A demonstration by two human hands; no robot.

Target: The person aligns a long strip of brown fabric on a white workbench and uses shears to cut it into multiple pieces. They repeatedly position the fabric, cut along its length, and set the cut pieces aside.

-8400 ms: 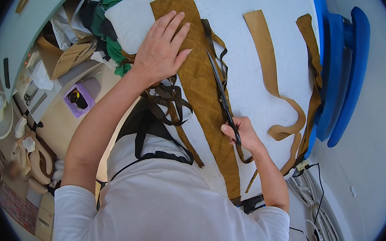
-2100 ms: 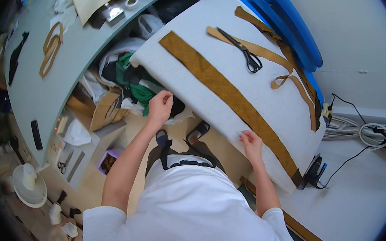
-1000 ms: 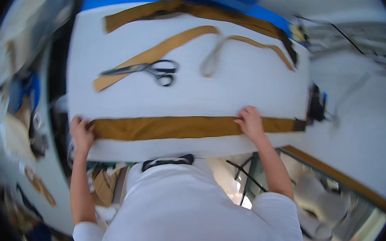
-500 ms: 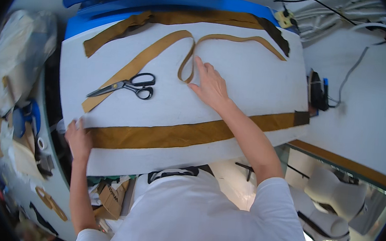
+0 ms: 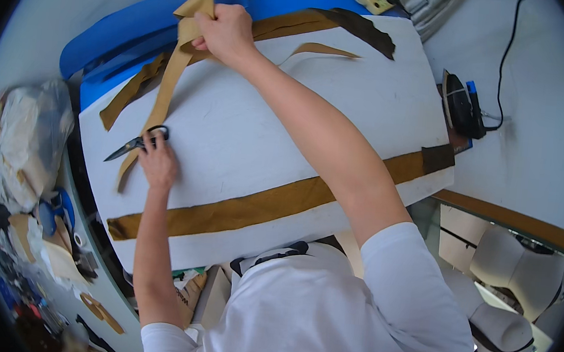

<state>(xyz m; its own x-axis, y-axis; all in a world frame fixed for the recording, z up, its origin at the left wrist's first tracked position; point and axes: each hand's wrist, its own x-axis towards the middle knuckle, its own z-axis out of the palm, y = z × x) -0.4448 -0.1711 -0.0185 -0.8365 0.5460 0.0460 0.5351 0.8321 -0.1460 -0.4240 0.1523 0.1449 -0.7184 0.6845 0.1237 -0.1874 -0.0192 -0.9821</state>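
Note:
My right hand (image 5: 229, 34) is closed around a tan fabric strip (image 5: 166, 92), held up near the back left of the table. The strip bunches above my fingers and runs down toward the front left. Black-handled scissors (image 5: 123, 149) lie across its lower part, with the fingers of my left hand (image 5: 159, 162) closed at their handles. To the right of my raised hand, a narrow end of tan strip (image 5: 321, 48) rests on the white board. A wider brown strip (image 5: 252, 209) stretches along the front edge.
Another brown strip (image 5: 295, 25) lies along the back beside a blue padded piece (image 5: 120, 28). An iron (image 5: 461, 104) stands at the right edge. A clear plastic bag (image 5: 30, 144) and scattered scraps crowd the left side table.
My right hand has gone to the far left, gripping and lifting the tan strip. My left hand has left the brown strip's end for the scissors. The view has turned a little.

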